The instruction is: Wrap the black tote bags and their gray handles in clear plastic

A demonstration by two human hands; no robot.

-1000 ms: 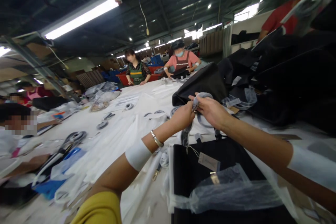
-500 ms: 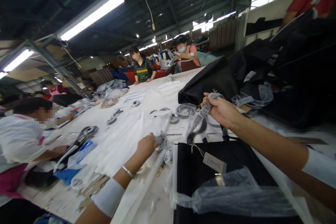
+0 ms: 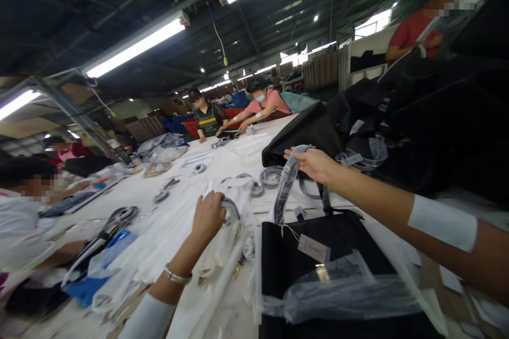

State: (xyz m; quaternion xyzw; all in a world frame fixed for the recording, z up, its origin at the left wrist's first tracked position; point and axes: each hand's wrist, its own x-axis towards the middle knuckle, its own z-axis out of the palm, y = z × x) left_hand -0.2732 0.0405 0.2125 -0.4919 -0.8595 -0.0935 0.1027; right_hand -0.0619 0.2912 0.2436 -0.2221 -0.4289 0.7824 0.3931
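Observation:
My right hand (image 3: 312,163) is closed on a plastic-wrapped grey strap (image 3: 284,188), which hangs in a curve toward the top edge of a black bag (image 3: 274,265). My left hand (image 3: 209,214) grips another plastic-wrapped strap (image 3: 231,205) above the white sheets; its fingers partly hide it. The black bag lies flat in front of me. On it rest a paper tag (image 3: 314,248) on a string and a plastic-wrapped handle (image 3: 342,296).
Coiled straps (image 3: 272,176) lie on the white table (image 3: 222,323). Black bags (image 3: 437,116) are heaped at right. At left sits a blue plastic bag (image 3: 89,288) beside a co-worker in white (image 3: 19,222). Other people work at the far side.
My right hand has drawn the strap out into a clearer arc. My left hand has lifted its coiled strap, which now shows as a curved end. A far co-worker now reaches down to the table.

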